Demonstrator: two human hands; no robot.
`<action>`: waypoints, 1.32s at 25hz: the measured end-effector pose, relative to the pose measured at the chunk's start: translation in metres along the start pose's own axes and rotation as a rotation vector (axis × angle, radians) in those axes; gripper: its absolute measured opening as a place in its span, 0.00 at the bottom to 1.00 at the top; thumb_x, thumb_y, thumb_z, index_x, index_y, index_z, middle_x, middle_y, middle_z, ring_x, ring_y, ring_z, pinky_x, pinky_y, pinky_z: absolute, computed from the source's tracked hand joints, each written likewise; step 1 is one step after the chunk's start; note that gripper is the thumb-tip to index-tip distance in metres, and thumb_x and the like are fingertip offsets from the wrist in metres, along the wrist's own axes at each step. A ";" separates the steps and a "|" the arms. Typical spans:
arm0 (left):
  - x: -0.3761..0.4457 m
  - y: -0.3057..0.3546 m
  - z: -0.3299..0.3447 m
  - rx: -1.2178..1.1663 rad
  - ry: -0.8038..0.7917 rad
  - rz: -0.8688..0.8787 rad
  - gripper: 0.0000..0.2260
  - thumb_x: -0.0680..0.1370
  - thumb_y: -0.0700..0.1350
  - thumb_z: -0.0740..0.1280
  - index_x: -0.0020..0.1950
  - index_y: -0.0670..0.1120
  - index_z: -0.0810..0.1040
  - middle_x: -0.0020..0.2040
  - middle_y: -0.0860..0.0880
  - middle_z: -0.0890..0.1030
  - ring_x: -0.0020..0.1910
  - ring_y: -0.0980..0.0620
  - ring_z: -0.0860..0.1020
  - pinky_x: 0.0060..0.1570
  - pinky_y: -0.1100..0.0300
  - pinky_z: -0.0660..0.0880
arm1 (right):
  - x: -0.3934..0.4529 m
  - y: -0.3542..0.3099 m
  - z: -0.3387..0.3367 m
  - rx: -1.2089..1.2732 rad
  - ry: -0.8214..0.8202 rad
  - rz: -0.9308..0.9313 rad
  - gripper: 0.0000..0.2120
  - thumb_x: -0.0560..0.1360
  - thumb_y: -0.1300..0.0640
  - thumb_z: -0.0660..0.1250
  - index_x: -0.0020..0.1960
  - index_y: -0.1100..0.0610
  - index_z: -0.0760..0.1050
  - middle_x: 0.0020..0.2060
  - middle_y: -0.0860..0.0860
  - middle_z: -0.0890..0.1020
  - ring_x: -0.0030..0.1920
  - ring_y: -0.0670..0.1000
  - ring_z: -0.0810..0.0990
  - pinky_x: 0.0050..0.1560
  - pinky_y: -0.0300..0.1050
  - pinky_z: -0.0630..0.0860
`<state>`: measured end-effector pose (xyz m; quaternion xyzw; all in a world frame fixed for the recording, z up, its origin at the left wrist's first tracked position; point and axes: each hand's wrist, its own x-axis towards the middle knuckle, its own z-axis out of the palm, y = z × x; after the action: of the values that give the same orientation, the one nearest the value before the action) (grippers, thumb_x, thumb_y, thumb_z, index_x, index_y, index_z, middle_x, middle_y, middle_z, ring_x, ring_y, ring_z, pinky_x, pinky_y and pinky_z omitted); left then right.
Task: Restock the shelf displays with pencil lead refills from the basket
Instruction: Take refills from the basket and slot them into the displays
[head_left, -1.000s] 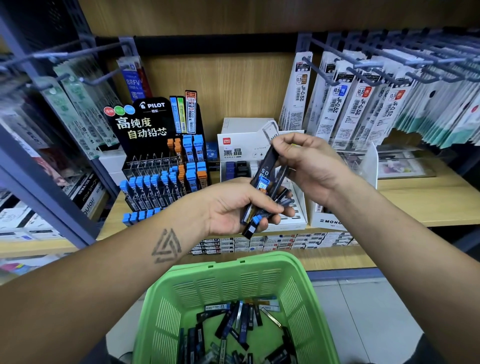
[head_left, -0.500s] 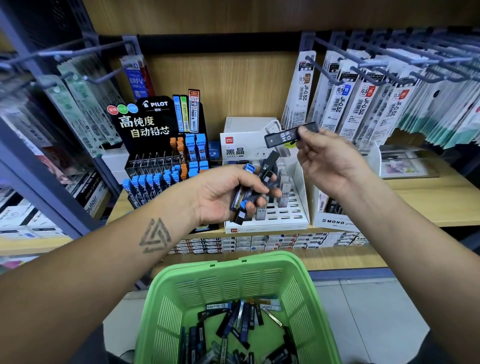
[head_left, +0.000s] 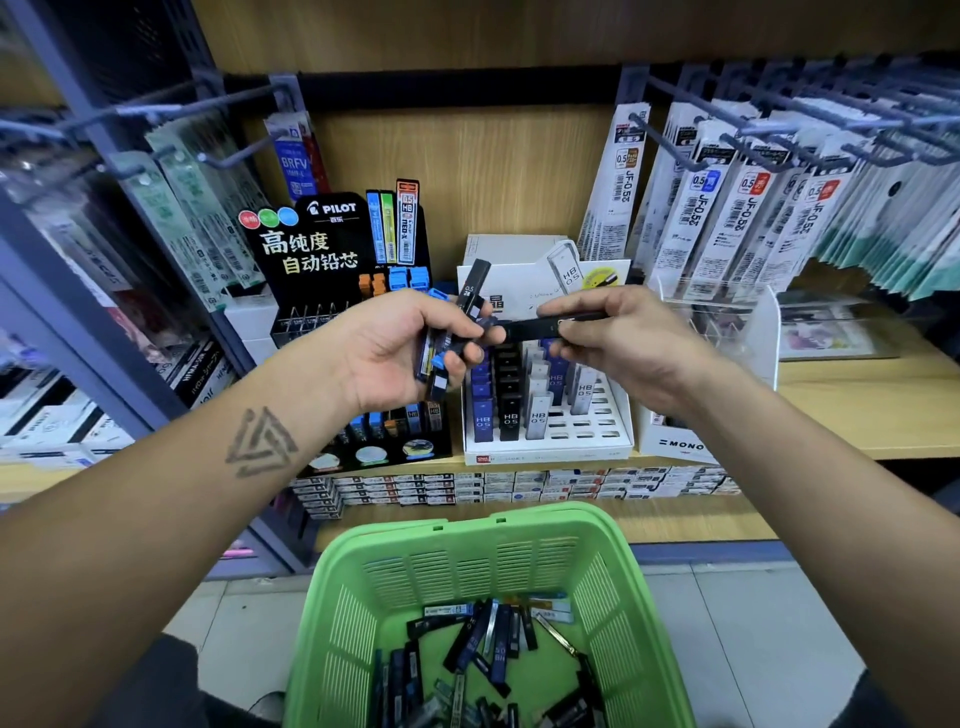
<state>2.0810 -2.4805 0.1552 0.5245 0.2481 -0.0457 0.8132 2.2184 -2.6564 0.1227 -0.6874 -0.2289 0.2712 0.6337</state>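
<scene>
Presently, a bundle of refills (head_left: 439, 353) is clasped in the left grip (head_left: 400, 348); one black refill (head_left: 535, 328) is pinched by the right grip (head_left: 618, 338), beside it

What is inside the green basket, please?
The green basket holds loose pencil lead refills, dark and blue, lying crosswise. Refills under the pile and below the picture's lower edge cannot be seen.

Black display (head_left: 332, 244) reads PILOT; hanging packs (head_left: 748, 208) JF-0.5.
</scene>
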 end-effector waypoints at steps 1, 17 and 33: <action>0.000 0.000 -0.002 -0.004 0.007 0.001 0.10 0.76 0.31 0.62 0.51 0.42 0.77 0.45 0.43 0.82 0.32 0.54 0.73 0.23 0.68 0.68 | 0.000 -0.001 -0.002 -0.019 -0.010 -0.022 0.10 0.78 0.72 0.64 0.58 0.65 0.77 0.42 0.60 0.82 0.37 0.51 0.82 0.42 0.37 0.80; 0.022 -0.012 0.031 -0.020 -0.037 -0.058 0.10 0.75 0.30 0.62 0.50 0.41 0.78 0.44 0.42 0.83 0.30 0.53 0.74 0.23 0.67 0.69 | 0.014 0.015 -0.059 -1.042 0.336 -0.412 0.11 0.77 0.59 0.70 0.58 0.51 0.78 0.46 0.56 0.85 0.48 0.60 0.82 0.52 0.54 0.80; 0.032 -0.019 0.036 0.010 -0.056 -0.085 0.10 0.76 0.30 0.61 0.48 0.42 0.78 0.42 0.42 0.83 0.31 0.54 0.73 0.24 0.68 0.68 | 0.051 0.041 -0.040 -1.335 0.361 -0.365 0.09 0.77 0.60 0.67 0.56 0.54 0.73 0.45 0.59 0.82 0.47 0.64 0.80 0.40 0.52 0.75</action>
<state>2.1155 -2.5144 0.1364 0.5161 0.2472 -0.0959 0.8144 2.2814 -2.6568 0.0793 -0.9133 -0.3492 -0.1552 0.1411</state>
